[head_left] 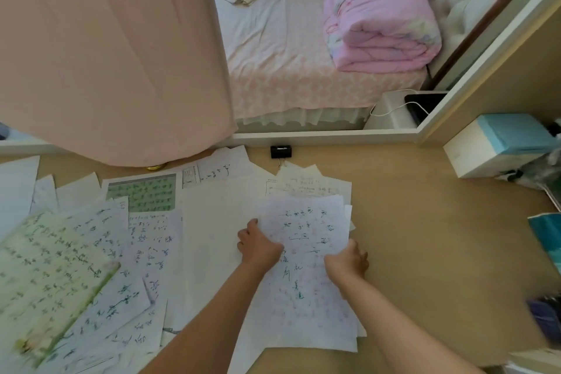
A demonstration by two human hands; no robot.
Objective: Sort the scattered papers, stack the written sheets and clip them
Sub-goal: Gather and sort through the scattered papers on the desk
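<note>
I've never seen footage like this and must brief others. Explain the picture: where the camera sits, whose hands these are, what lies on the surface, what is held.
There is no machine here: a person works with bare hands. The one picture comes from a wide-angle camera worn on the head, looking forward and down. The left hand and the right hand grip the two sides of a stack of written sheets. Both reach in from the bottom edge because the camera sits above them. To the stack's left, loose papers lie scattered on the pale wooden surface, many with handwriting. A black binder clip sits beyond the stack, untouched. Further back are a bed with a folded pink quilt and a pink curtain.
</note>
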